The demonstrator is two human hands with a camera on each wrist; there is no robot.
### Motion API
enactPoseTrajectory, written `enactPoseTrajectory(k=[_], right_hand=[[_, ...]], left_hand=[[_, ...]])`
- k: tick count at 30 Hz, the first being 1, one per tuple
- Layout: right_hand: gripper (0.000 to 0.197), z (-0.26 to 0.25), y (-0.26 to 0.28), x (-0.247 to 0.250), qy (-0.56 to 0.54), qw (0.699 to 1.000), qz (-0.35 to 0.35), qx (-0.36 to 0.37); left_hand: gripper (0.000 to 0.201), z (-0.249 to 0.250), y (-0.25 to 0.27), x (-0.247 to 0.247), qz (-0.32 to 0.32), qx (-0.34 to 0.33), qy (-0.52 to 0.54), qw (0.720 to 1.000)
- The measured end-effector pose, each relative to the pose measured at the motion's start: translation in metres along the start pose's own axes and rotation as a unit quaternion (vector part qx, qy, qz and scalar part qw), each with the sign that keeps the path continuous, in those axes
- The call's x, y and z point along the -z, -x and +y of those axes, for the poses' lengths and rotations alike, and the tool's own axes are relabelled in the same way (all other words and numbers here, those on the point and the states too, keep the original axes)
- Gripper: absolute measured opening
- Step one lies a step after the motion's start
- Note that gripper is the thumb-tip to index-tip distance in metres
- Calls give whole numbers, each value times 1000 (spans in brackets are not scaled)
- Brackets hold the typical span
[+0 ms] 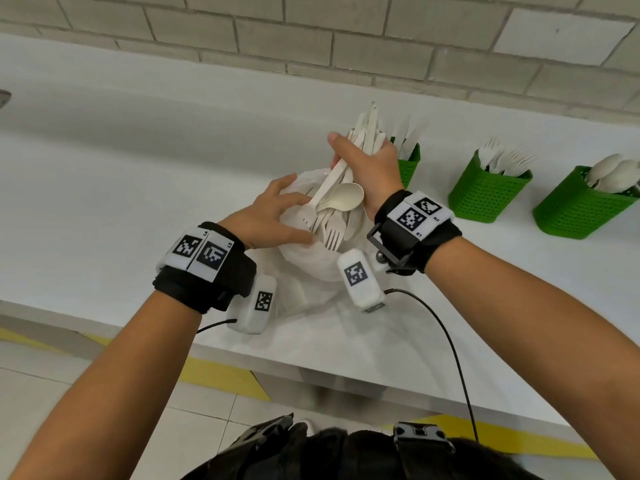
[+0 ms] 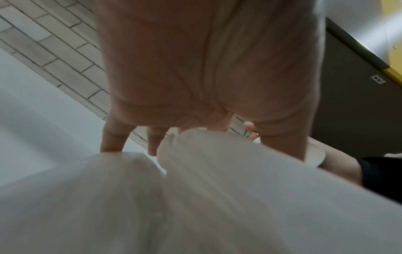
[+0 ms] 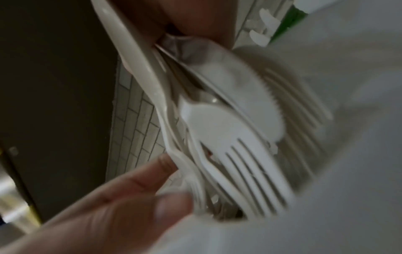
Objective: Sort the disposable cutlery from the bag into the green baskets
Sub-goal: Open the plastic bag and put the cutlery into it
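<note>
My right hand grips a bundle of white disposable cutlery just above a white plastic bag on the counter. The bundle mixes forks, a spoon and knives; handles stick up past the fist and the heads hang down at the bag's mouth. The right wrist view shows the fork tines and a serrated knife of this cutlery bundle up close. My left hand holds the bag's top between fingers and thumb, close to the fork heads. Three green baskets stand to the right: knives, forks, spoons.
The white counter runs along a grey brick wall, with open surface left of the bag. Its front edge lies just below my wrists. The knife basket is partly hidden behind my right hand. A black cable hangs from my right wrist.
</note>
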State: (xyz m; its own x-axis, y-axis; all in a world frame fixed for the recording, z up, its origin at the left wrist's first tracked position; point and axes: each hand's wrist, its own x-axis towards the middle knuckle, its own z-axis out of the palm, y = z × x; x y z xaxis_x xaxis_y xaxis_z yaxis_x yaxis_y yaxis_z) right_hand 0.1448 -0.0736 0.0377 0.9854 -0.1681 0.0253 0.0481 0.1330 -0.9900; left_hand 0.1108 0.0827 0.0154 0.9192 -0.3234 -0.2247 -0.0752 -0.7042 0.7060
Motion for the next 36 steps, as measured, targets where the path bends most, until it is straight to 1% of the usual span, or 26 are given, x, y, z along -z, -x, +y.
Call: enactPoseTrajectory(k=[2, 4, 5, 6, 8, 9, 11, 13, 15, 18, 19, 20, 22, 23, 25, 27, 28, 30, 31, 32, 34, 36], right_hand=[[18, -2, -1, -1, 4, 1000, -6, 7], [17, -1, -1, 0, -8, 1000, 4, -4], [16, 1, -1, 1, -14, 1000, 9, -14], [16, 4, 0, 2, -15, 1000, 12, -22], [18, 12, 4, 1, -2, 999, 10, -33], [19, 16, 6, -1, 1, 999, 10, -37], [22, 20, 7, -3, 2, 999, 17, -46], [25, 20, 5, -3, 1, 998, 28, -55], [26, 20, 2, -1, 5, 998, 33, -61], [21, 23, 1, 1, 15, 997, 42, -65], [21, 23, 2, 1, 16, 997, 43, -64], [20, 22, 2, 1, 16, 997, 43, -62], [20, 17, 0, 1, 17, 997, 46, -55], [20, 14, -1, 1, 18, 997, 51, -49], [22, 8, -6, 5, 15, 998, 60, -33], [19, 2, -10, 10, 10, 997, 72, -28], [17, -1, -12, 14, 4, 996, 79, -30], [15, -10, -15, 20, -11, 995, 95, -27], [16, -16, -17, 24, -18, 994, 103, -23], [16, -23, -17, 26, -26, 994, 107, -17], [18, -35, -18, 31, -40, 993, 110, -2], [19, -45, -17, 35, -49, 992, 111, 21]], left_hand=[[41, 1, -1, -1, 27, -9, 38, 999], [32, 1, -2, -3, 62, -28, 59, 996], [34, 1, -2, -4, 85, -42, 57, 994], [42, 3, -1, -5, 111, -62, 47, 991], [65, 7, 0, -7, 150, -119, 41, 981], [67, 9, 0, -8, 158, -147, 37, 976], [55, 12, -3, -13, 174, -178, 6, 969], [49, 10, -8, -16, 196, -180, -37, 963], [50, 6, -10, -17, 200, -192, -79, 958], [45, -1, -10, -21, 176, -241, -158, 941], [42, -3, -9, -22, 173, -256, -154, 939], [40, -3, -8, -21, 174, -265, -129, 940], [33, -3, -4, -19, 165, -264, -50, 949], [31, -3, -3, -19, 156, -264, -30, 951], [31, -7, 0, -18, 153, -269, -50, 950], [33, -11, 0, -19, 166, -266, -87, 946], [37, -12, 1, -20, 170, -241, -92, 951], [45, -11, 1, -23, 163, -164, -77, 970], [42, -12, 1, -25, 159, -134, -78, 975], [35, -11, 0, -26, 159, -116, -88, 977], [20, -10, -4, -26, 168, -104, -107, 974], [24, -5, -8, -24, 177, -106, -127, 970]])
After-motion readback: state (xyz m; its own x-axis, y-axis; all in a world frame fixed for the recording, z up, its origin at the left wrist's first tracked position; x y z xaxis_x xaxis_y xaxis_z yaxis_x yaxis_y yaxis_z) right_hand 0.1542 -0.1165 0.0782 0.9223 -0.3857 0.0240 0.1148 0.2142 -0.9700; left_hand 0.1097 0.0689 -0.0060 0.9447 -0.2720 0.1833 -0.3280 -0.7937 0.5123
